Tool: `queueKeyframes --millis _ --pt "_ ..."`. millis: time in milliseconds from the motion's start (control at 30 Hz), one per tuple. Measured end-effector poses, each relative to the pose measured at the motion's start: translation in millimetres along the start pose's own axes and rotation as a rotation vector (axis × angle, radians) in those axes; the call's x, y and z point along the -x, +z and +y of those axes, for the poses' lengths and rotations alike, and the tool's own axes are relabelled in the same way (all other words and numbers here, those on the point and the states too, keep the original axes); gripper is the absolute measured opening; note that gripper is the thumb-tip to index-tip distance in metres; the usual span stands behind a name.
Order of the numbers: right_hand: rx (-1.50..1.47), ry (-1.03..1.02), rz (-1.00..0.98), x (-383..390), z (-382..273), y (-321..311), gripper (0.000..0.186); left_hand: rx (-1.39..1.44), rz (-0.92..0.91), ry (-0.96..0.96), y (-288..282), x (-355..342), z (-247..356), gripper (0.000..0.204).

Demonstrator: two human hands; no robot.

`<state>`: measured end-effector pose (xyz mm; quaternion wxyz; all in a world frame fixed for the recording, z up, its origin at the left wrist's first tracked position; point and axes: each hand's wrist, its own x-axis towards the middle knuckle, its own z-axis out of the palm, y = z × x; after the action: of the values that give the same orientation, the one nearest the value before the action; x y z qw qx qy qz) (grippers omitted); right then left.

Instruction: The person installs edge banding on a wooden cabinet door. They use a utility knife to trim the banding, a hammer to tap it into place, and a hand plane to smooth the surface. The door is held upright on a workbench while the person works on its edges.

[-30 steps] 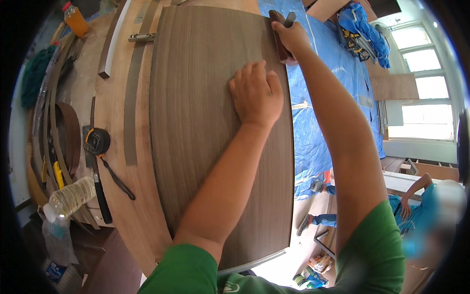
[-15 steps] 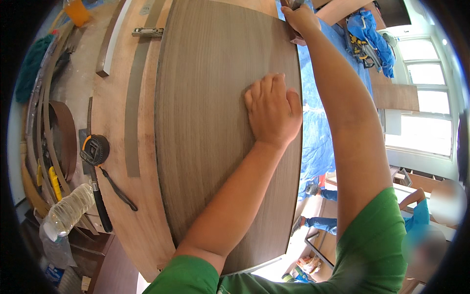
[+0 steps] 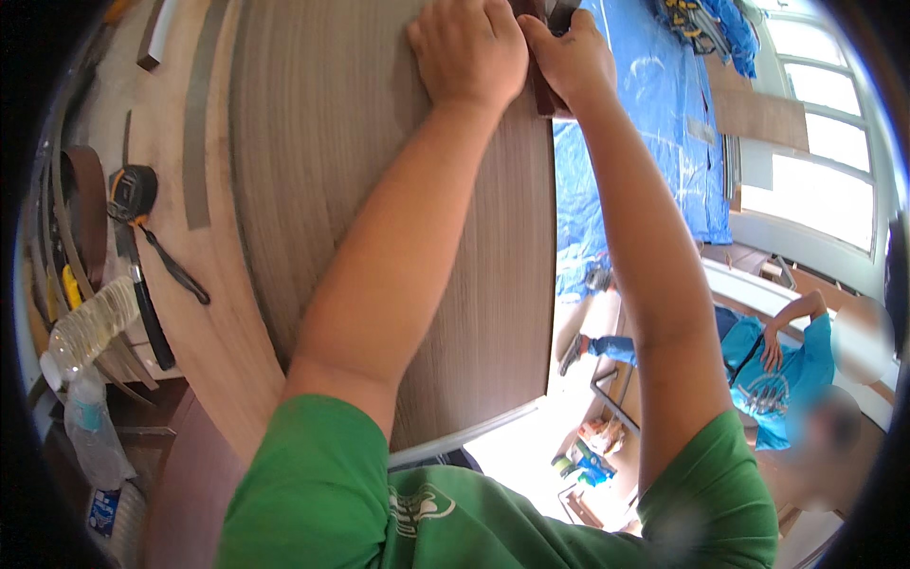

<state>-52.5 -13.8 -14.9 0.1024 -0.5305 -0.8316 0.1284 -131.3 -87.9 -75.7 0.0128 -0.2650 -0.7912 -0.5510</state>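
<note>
A wide brown wood-grain panel (image 3: 322,190) lies lengthwise in front of me. At its right edge my right hand (image 3: 576,62) is closed around a reddish-brown wooden hand plane (image 3: 543,90); a dark part of it shows by the fingers, and its far end is cut off by the picture's top. My left hand (image 3: 471,52) rests on the panel just left of the plane, its fingers loosely bent and holding nothing. Its thumb side is close to the plane; whether they touch I cannot tell.
Left of the panel, a tape measure (image 3: 132,192) and a black-handled tool (image 3: 152,322) lie on a wooden board. Clear plastic bottles (image 3: 95,327) and curled brown strips (image 3: 87,209) are farther left. A blue tarp (image 3: 654,142) spreads at right, with a person (image 3: 782,351) in blue below.
My left hand has moved up the panel, close to my right hand. The right hand still grips the plane. The whole view has shifted, with the tape measure now higher and farther left.
</note>
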Motion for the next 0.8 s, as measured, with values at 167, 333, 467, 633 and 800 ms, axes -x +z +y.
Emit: queueKeyframes --millis 167,333,467,633,800 --pt "0.084 -0.060 -0.009 132.8 41.6 -6.2 0.060 -0.058 -0.044 0.003 2.5 -1.6 -10.1 0.047" --pt "0.014 -0.047 -0.009 227.3 83.8 -25.2 0.056 -0.095 -0.163 -0.020 -11.6 -6.9 2.4 0.050" --pt "-0.061 -0.023 -0.051 298.9 111.7 -35.2 0.055 -0.117 -0.130 0.009 -4.7 -14.3 -5.9 0.050" --pt "-0.101 0.066 -0.100 397.4 141.0 -54.4 0.056 -0.181 -0.116 0.075 1.1 -14.4 -11.2 0.050" --pt "-0.303 0.437 -0.167 485.4 168.8 -73.9 0.063 -0.358 -0.053 0.308 8.7 -23.9 -27.1 0.050"
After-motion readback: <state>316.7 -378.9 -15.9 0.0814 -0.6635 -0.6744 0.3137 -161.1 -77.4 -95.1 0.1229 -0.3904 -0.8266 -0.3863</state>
